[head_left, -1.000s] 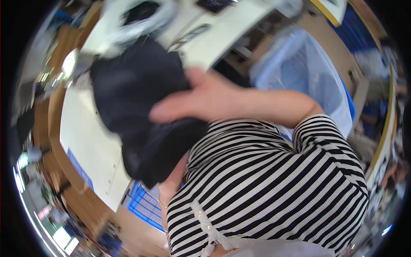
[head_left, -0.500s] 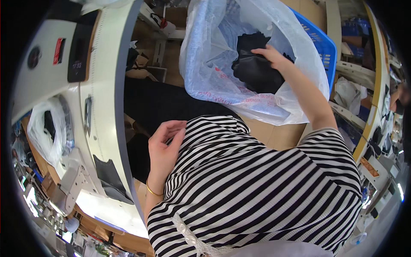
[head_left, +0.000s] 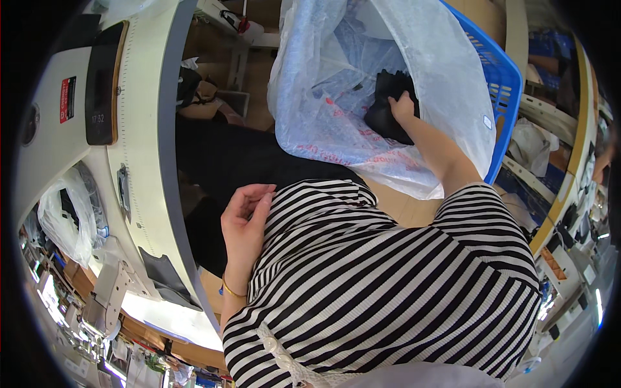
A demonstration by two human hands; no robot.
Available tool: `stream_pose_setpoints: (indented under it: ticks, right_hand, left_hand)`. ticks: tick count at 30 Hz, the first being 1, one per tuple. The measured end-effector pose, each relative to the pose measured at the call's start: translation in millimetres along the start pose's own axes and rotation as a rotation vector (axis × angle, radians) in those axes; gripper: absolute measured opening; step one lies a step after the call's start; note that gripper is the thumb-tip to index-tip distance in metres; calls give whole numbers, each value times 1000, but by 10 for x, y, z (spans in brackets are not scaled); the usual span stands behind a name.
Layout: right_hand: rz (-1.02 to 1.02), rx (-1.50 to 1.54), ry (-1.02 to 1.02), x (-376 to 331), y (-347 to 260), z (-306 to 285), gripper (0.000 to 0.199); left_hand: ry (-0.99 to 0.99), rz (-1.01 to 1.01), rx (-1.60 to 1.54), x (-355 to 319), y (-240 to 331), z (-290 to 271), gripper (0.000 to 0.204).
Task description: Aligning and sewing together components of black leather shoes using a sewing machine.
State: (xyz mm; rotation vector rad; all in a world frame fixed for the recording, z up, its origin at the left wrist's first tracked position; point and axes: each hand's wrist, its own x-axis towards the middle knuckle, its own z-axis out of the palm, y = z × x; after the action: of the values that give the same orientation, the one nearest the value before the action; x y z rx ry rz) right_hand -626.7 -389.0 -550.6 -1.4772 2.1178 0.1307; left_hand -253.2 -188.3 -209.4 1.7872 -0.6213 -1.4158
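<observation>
My right hand (head_left: 404,105) reaches down into a clear plastic bag (head_left: 336,103) that lines a blue plastic basket (head_left: 501,90). Its fingers are closed on a black garment (head_left: 385,116) lying low in the bag. My left hand (head_left: 244,220) hangs loosely against the front of my black-and-white striped shirt (head_left: 388,284), fingers apart and slightly curled, holding nothing. A thin gold bracelet (head_left: 229,291) sits on that wrist.
A white worktable (head_left: 145,142) with a grey edge runs down the left, with a dark phone (head_left: 101,84) lying on it and a plastic bag of dark items (head_left: 68,213) beside it. Black fabric (head_left: 226,161) lies under the table. Shelves and benches stand at the right.
A second ago the black garment was held over the table. My right hand has carried it into the lined basket and pushed it deeper, while my left hand has dropped to my shirt.
</observation>
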Motion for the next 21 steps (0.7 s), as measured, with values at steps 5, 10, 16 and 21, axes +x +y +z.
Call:
stream_pose_setpoints:
  ticks: [5, 10, 16, 21]
  right_hand:
    - [-19, -31, -73, -18, 65, -4, 69]
    - [56, 73, 32, -187, -27, -32, 76]
    - [-926, -748, -168, -629, -195, -401, 59]
    - [-839, -902, -535, -720, -792, -279, 45]
  left_hand:
    - [-6, -14, -77, -27, -35, -14, 13]
    - [-17, -4, -205, -75, -47, 5, 13]
    - [1, 51, -265, -156, -109, -120, 14]
    - [119, 217, -292, -575, -427, -384, 14]
